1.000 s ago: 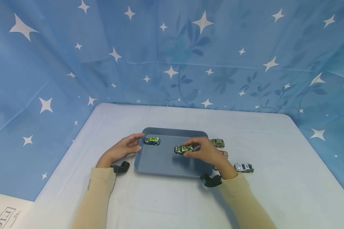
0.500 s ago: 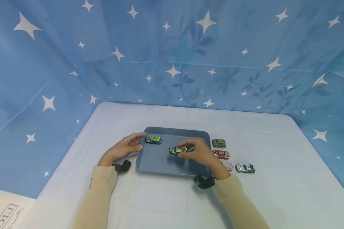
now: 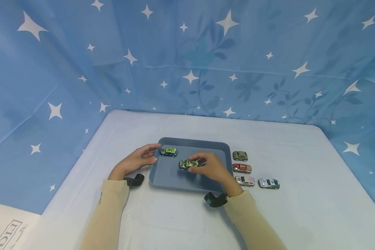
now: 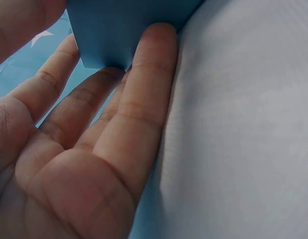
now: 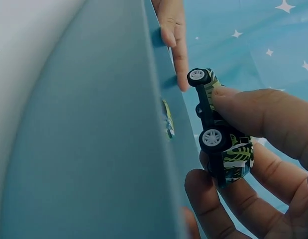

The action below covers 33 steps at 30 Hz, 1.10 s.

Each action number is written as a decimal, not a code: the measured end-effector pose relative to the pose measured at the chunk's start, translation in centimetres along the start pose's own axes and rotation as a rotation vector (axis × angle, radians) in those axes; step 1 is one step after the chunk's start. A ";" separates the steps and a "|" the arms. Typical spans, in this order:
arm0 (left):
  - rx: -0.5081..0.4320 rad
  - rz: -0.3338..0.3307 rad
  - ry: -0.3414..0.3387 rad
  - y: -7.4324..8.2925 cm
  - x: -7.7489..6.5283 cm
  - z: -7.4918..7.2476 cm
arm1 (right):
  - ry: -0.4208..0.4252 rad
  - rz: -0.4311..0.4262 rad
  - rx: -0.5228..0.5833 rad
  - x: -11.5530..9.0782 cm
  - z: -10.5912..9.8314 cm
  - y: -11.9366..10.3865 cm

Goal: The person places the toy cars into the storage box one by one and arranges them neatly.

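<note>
My right hand (image 3: 210,168) pinches a green-and-black camouflage toy car (image 5: 228,134) between thumb and fingers, holding it above the middle of the blue-grey tray (image 3: 168,180). The right wrist view shows the car's white-hubbed wheels and dark underside edge. At the tray's left side, my left hand (image 3: 137,160) rests its extended fingers against the rim; in the left wrist view the fingertips (image 4: 158,37) meet the tray's outer wall. Inside the tray's far left corner stands a blue toy car with a yellow-green roof (image 3: 168,151), near the left fingers.
Right of the tray stand a green camouflage toy car (image 3: 240,156), a red one (image 3: 242,168) and a white-and-pink one (image 3: 245,181) in a column. A silver-and-green car (image 3: 269,183) stands further right. Blue star-patterned cloth (image 3: 187,52) rises behind the white table (image 3: 300,215).
My right hand has carried the camouflage car leftward over the tray, uncovering the red and white-and-pink cars on the right. The left hand stays at the rim; the head view shifts slightly.
</note>
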<state>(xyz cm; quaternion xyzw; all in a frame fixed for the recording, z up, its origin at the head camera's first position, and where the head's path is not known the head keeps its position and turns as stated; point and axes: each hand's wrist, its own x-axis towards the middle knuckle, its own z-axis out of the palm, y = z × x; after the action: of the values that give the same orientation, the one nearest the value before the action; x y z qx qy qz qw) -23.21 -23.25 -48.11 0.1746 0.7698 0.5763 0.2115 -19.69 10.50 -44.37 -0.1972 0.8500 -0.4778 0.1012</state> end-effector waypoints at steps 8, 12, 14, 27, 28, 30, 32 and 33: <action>-0.004 -0.001 0.004 0.0 0.0 0.0 | 0.012 0.022 0.019 0.5 1.0 -0.1; -0.017 0.000 0.006 0.1 0.0 0.0 | 0.029 0.066 0.014 0.7 1.5 -0.4; -0.024 0.000 0.006 0.1 0.0 0.1 | 0.039 0.080 0.010 1.0 1.8 -0.6; -0.034 -0.012 0.005 0.4 -0.1 0.1 | 0.055 0.169 0.003 2.4 3.1 -2.1; -0.034 -0.012 0.004 0.4 0.0 0.1 | 0.053 0.178 -0.002 2.6 3.2 -2.2; -0.030 -0.011 0.003 0.3 0.0 0.1 | 0.053 0.191 -0.016 2.9 3.3 -2.3; -0.031 -0.010 0.003 0.3 0.0 0.1 | 0.049 0.206 -0.023 3.2 3.4 -2.3; -0.032 -0.010 0.004 0.3 0.0 0.1 | 0.047 0.212 -0.030 3.4 3.4 -2.4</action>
<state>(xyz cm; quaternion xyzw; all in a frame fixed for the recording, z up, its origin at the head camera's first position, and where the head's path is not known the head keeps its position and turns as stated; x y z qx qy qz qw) -23.21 -23.09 -47.81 0.1660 0.7618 0.5880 0.2155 -20.91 5.29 -44.10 -0.0962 0.8754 -0.4560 0.1282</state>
